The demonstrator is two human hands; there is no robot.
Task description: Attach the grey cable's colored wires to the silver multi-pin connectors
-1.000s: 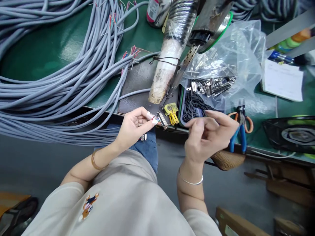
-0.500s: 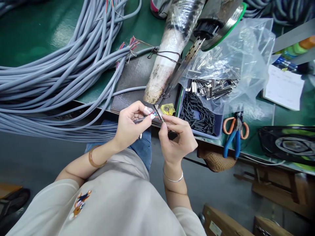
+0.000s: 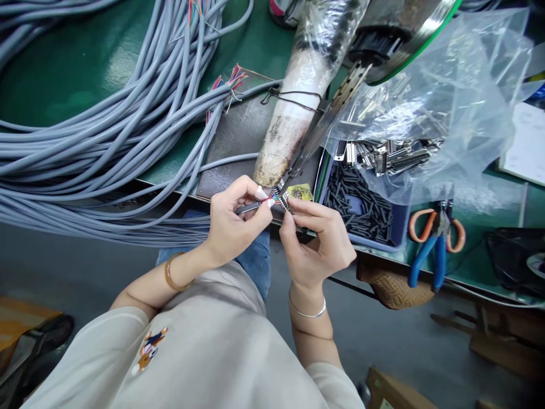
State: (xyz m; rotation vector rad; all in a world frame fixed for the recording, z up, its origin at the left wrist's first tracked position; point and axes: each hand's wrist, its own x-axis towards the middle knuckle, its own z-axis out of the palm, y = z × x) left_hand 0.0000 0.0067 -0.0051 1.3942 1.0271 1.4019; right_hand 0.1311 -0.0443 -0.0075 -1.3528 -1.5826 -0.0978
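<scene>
My left hand [image 3: 238, 218] pinches the end of a grey cable [image 3: 246, 208], whose thin coloured wires [image 3: 273, 199] fan out past the fingertips. Facing it, my right hand [image 3: 317, 236] grips a small metal multi-pin connector [image 3: 283, 200] between thumb and fingers. The wire ends meet the connector's row of pins; which ones are attached is too small to tell. Just above both hands is the blunt tip of a white, plastic-wrapped soldering tool [image 3: 272, 159]. A yellow piece [image 3: 300, 192] lies behind the right fingers.
Grey cables [image 3: 162, 130] pile up at the left. A blue tray [image 3: 398, 233] of black sleeves [image 3: 360, 204] stands right of the hands, under a clear bag [image 3: 468, 108] with metal connectors [image 3: 395, 156]. Pliers [image 3: 438, 244] lie near the bench edge; a green-rimmed wire spool [image 3: 419, 59] stands behind.
The view has shifted, so the bench things on the right appear farther right. Both hands keep their grips; the connector has turned slightly and sits nearer the tool's tip.
</scene>
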